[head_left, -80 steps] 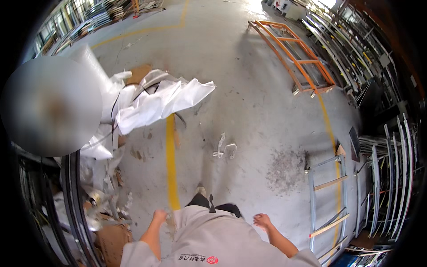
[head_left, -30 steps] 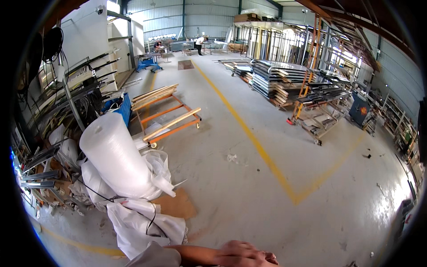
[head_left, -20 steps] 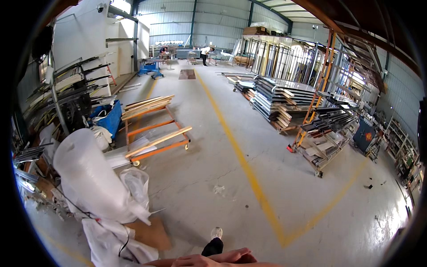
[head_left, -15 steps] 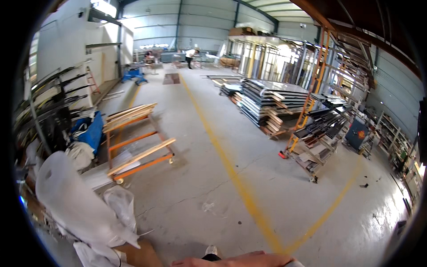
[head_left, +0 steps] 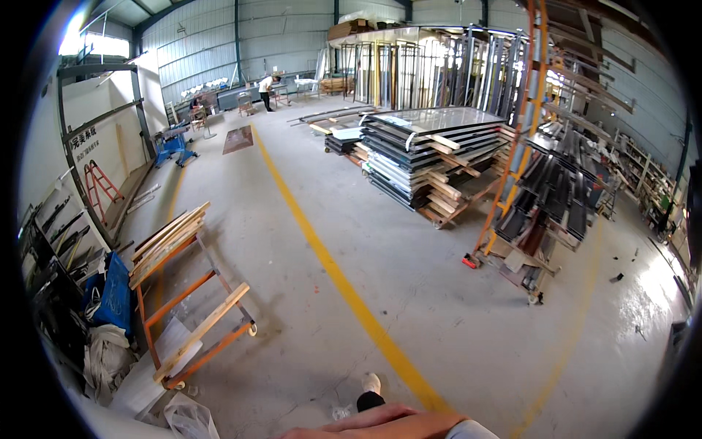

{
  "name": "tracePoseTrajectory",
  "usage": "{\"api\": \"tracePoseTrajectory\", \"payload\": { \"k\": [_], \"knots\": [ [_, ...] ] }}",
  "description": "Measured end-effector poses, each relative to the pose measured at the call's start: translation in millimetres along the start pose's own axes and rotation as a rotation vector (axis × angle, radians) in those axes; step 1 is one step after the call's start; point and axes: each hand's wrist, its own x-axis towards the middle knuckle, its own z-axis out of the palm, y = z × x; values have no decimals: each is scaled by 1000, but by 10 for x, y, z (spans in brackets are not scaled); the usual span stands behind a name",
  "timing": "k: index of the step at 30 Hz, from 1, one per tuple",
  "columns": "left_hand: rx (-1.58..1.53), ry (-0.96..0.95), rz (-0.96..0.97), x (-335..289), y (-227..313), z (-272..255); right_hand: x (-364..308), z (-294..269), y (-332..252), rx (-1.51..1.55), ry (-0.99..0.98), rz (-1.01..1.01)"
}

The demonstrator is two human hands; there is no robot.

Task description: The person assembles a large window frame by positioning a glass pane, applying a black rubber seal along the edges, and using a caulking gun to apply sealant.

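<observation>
My right forearm (head_left: pixel 420 426), with a pale sleeve (head_left: pixel 472 430) at its right end, lies across the lower edge of the picture. A second strip of bare skin (head_left: pixel 374 415) shows just beyond it; whether this is part of my left hand I cannot make out. Both sets of fingers are hidden or cut off by the lower edge. No held object shows. Past the arms, one shoe (head_left: pixel 371 382) and a dark trouser leg (head_left: pixel 370 400) stand out on the grey floor.
An orange wheeled cart (head_left: pixel 179 311) with wooden strips is at left, near a plastic bag (head_left: pixel 191 417). Stacked framed panels (head_left: pixel 431 157) and a rack of dark profiles (head_left: pixel 559 190) stand at right. A yellow line (head_left: pixel 322 267) runs ahead toward a distant person (head_left: pixel 266 91).
The viewpoint has moved forward along the yellow line. The cart and panel stack look nearer, and the white foam roll at left has left the view. My arms remain low across the front.
</observation>
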Motion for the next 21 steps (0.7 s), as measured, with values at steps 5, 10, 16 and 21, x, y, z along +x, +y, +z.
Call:
{"api": "tracePoseTrajectory", "payload": {
  "k": [5,10,16,21],
  "knots": [
    [-258,-386,391,0,1812,-782,400,-1433,1111,101,-114,83],
    [-257,-140,323,142,3475,-1415,916,-2654,2339,272,-71,-10],
    [-251,-163,384,240,5559,-2929,918,-4355,4305,216,-154,129],
    [-151,-30,239,580,7383,-3646,1249,-5658,5816,149,-169,295]
  ]
}}
